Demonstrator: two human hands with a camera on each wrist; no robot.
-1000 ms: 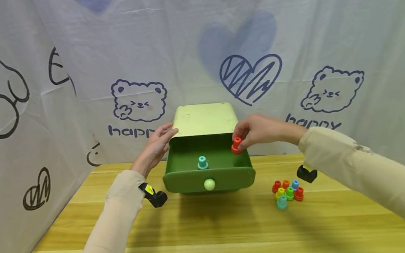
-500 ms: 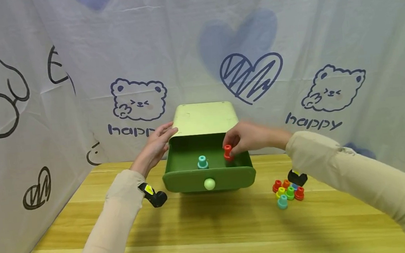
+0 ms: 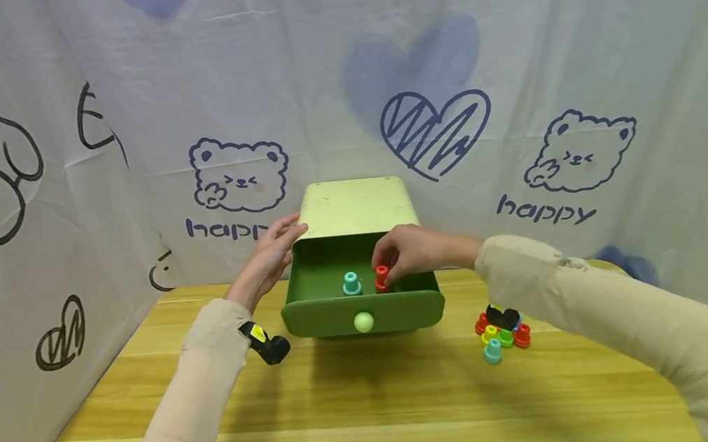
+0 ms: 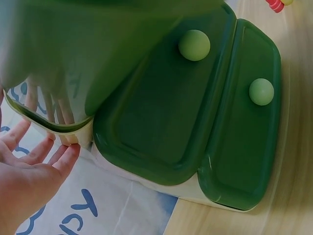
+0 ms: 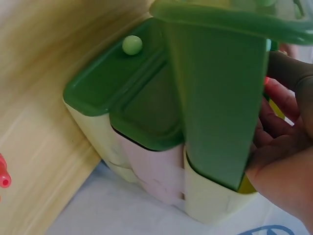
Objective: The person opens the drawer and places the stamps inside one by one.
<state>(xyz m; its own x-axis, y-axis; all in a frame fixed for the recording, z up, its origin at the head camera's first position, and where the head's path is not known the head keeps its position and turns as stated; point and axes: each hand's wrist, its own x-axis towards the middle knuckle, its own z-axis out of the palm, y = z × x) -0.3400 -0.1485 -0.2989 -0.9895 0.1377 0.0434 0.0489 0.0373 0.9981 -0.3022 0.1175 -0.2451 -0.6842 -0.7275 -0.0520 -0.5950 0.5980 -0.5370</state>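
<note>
A small chest of drawers [image 3: 359, 206] with a pale top has its green top drawer [image 3: 324, 317] pulled out. Over the drawer's right part, my right hand [image 3: 410, 248] pinches a red peg-shaped piece [image 3: 382, 279] low inside. A teal piece [image 3: 351, 284] of the same shape stands in the drawer just left of it. The drawer wall mostly hides the red piece in the right wrist view, where the right hand [image 5: 288, 132] reaches over the side. My left hand [image 3: 269, 256] rests against the chest's upper left side, its fingers [image 4: 67, 159] fairly straight.
Several coloured pieces [image 3: 492, 351] stand grouped on the wooden table [image 3: 370, 402], right of the chest, partly behind the right wrist camera [image 3: 503, 317]. Below the pulled-out drawer, two closed drawers [image 4: 161, 112] with round knobs show in the left wrist view. A printed cloth [image 3: 330, 97] hangs behind.
My right hand has moved left and down with the red piece, from the drawer's right edge to beside the teal piece. The left hand keeps its place on the chest.
</note>
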